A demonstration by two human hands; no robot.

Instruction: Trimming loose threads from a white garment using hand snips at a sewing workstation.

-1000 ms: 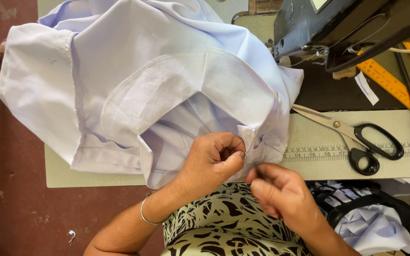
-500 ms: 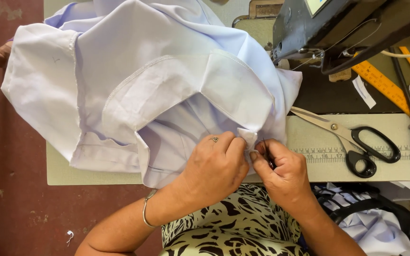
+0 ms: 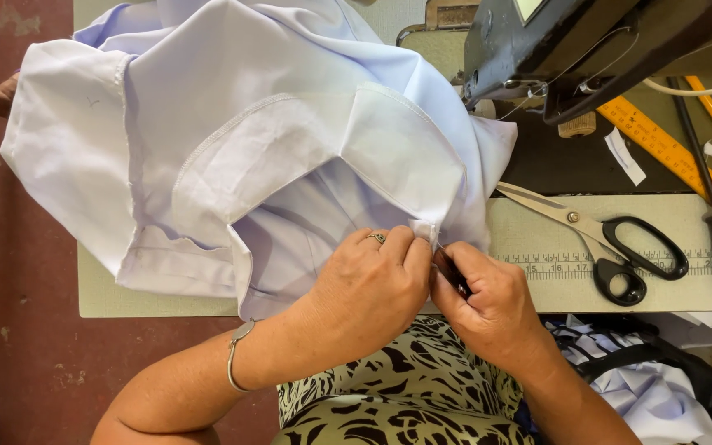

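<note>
A pale lilac garment is heaped over the left half of the table, its lower folds spilling past the near edge. The left hand has its fingers pinched together on a small folded corner there. The right hand is closed on a small dark tool, probably a seam ripper, touching the same corner. The cloth looks light, soft and limp; a hemmed edge gives the firmest hold. Scissors lie near the right edge.

We see a pale lilac cotton shirt, black-handled steel scissors, a yellow flat ruler, a black-and-cream animal-print dress and a reddish-brown concrete floor.
</note>
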